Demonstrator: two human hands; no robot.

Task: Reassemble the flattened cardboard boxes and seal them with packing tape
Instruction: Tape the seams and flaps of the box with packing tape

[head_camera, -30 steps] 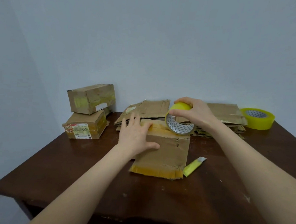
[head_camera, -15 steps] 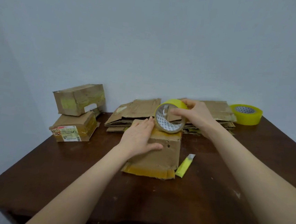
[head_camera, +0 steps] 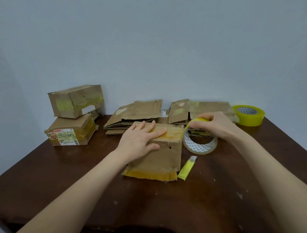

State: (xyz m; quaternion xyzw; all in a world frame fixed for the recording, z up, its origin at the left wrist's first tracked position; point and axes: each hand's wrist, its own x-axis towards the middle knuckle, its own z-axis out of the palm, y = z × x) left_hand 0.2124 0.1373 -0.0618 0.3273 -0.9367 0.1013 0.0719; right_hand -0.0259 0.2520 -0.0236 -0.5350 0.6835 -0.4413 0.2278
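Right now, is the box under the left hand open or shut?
Shut: box top lies flat under the left hand, tape from the roll across it.

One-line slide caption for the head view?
Left hand presses flat on the cardboard box while the right hand grips a tape roll at its right edge, on a dark wooden table.

box (head_camera: 164, 155): brown, upright, mid-worktop (head_camera: 159, 201), yellow tape on top, left hand (head_camera: 139, 141) flat on it | roll (head_camera: 200, 141): yellow tape, tilted at box's top right corner, right hand (head_camera: 217, 124) grips it | flats (head_camera: 140, 113): stacked behind | 2 taped boxes (head_camera: 75, 101): stacked far left | spare roll (head_camera: 248, 116): flat, far right
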